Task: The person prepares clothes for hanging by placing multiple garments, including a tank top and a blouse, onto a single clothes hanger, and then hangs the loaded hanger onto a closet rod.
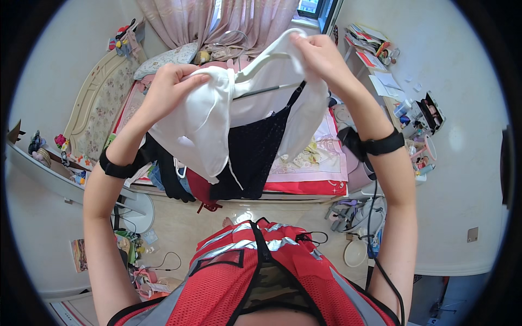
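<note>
A white collared shirt [204,118] is spread in the air over the bed, with a pale clothes hanger [261,65] inside its shoulders. My left hand [169,89] pinches the shirt at one side of the collar. Higher up, my right hand [322,57] grips the other side near the shoulder. The hanger's metal hook [240,34] points away from me. A dark strappy top [257,150] hangs within the opened shirt, its strap near the hanger's bar; how it is attached cannot be told.
Dark and red clothes lie on the near edge of the bed [318,173]. A cluttered desk [373,81] stands at the right, and a round white basin [355,252] is on the floor. At the left are the headboard [96,87] and a white round base [140,212]. A black cable [373,228] runs along my right arm.
</note>
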`<state>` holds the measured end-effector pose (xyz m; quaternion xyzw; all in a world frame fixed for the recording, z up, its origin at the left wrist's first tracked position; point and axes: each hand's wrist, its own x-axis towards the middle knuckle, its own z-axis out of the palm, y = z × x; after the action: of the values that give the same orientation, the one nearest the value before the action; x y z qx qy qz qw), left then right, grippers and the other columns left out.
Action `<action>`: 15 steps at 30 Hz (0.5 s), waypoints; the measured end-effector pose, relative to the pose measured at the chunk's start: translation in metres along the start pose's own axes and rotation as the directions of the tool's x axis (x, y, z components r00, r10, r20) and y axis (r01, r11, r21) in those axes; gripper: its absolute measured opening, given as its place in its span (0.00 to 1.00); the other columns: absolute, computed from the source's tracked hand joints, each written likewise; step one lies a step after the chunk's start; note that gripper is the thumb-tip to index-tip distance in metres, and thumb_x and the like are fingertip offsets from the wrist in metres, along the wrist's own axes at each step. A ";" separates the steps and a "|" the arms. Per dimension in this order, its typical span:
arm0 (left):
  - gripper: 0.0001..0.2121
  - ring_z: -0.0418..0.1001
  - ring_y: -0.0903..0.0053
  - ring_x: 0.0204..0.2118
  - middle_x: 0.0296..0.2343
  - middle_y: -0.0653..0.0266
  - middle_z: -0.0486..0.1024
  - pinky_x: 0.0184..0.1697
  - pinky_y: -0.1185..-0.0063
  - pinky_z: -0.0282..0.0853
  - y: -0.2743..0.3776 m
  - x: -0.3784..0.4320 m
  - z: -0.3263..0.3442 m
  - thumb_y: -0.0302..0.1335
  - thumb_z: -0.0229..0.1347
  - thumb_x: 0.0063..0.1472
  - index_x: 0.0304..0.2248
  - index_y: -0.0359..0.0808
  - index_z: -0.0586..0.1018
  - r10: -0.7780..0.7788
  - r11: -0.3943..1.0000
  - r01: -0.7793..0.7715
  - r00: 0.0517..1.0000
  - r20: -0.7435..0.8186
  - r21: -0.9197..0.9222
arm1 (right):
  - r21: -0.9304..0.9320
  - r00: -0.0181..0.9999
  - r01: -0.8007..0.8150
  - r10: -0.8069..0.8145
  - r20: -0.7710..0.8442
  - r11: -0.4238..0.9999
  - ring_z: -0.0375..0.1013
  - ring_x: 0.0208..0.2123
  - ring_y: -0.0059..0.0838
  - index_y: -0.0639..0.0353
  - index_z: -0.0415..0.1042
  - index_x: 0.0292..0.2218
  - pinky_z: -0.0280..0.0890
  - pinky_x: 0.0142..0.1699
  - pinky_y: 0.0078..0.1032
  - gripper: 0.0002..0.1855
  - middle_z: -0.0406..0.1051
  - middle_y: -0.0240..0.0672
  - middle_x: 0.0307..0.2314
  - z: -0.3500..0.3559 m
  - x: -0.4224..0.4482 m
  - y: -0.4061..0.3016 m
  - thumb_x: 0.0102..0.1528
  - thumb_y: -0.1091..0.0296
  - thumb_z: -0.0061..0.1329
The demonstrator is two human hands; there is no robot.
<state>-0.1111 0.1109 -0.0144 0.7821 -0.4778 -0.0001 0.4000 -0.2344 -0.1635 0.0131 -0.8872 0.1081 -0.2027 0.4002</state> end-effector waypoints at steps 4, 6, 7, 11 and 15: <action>0.12 0.63 0.92 0.24 0.20 0.75 0.70 0.27 0.89 0.59 -0.022 0.003 -0.012 0.30 0.53 0.57 0.30 0.26 0.76 -0.023 0.996 0.016 0.997 -0.078 -0.089 | 0.424 0.933 0.349 -0.353 -0.073 0.835 0.70 0.28 0.18 0.66 0.63 0.46 0.67 0.34 0.17 0.23 0.70 0.36 0.30 0.035 -0.036 0.006 0.47 0.74 0.51; 0.12 0.63 0.93 0.24 0.21 0.76 0.71 0.27 0.89 0.59 -0.023 0.000 -0.017 0.31 0.53 0.57 0.31 0.26 0.77 -0.017 0.982 -0.010 0.990 -0.143 -0.188 | 0.371 0.913 0.395 -0.405 -0.054 0.841 0.71 0.28 0.19 0.63 0.56 0.52 0.68 0.34 0.16 0.33 0.68 0.38 0.34 0.053 -0.062 0.015 0.44 0.79 0.52; 0.12 0.62 0.93 0.24 0.21 0.76 0.70 0.27 0.89 0.58 -0.020 -0.001 -0.023 0.31 0.53 0.57 0.31 0.26 0.77 -0.004 0.983 -0.025 0.987 -0.158 -0.180 | 0.345 0.906 0.408 -0.423 -0.035 0.845 0.71 0.28 0.21 0.62 0.60 0.48 0.68 0.32 0.16 0.28 0.69 0.38 0.34 0.061 -0.075 0.019 0.44 0.78 0.52; 0.13 0.62 0.93 0.24 0.21 0.77 0.70 0.26 0.90 0.58 -0.014 -0.004 -0.044 0.31 0.53 0.57 0.31 0.26 0.77 0.033 0.979 -0.071 0.979 -0.201 -0.189 | -0.112 0.696 0.686 -0.693 -0.189 0.719 0.72 0.26 0.24 0.63 0.69 0.37 0.66 0.26 0.17 0.15 0.70 0.36 0.29 0.038 -0.083 0.012 0.45 0.75 0.53; 0.12 0.64 0.93 0.25 0.22 0.75 0.72 0.27 0.90 0.59 0.006 -0.010 -0.053 0.31 0.53 0.58 0.32 0.27 0.77 0.057 0.984 -0.086 0.982 -0.179 -0.156 | -0.460 0.694 0.489 -0.650 -0.309 0.741 0.71 0.19 0.30 0.63 0.68 0.28 0.65 0.24 0.23 0.17 0.70 0.37 0.20 0.010 -0.062 -0.012 0.47 0.58 0.55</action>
<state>-0.1008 0.1498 0.0220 0.7261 -0.4675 0.0435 0.5023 -0.2854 -0.1271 -0.0010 -0.8586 -0.0539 -0.4958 0.1187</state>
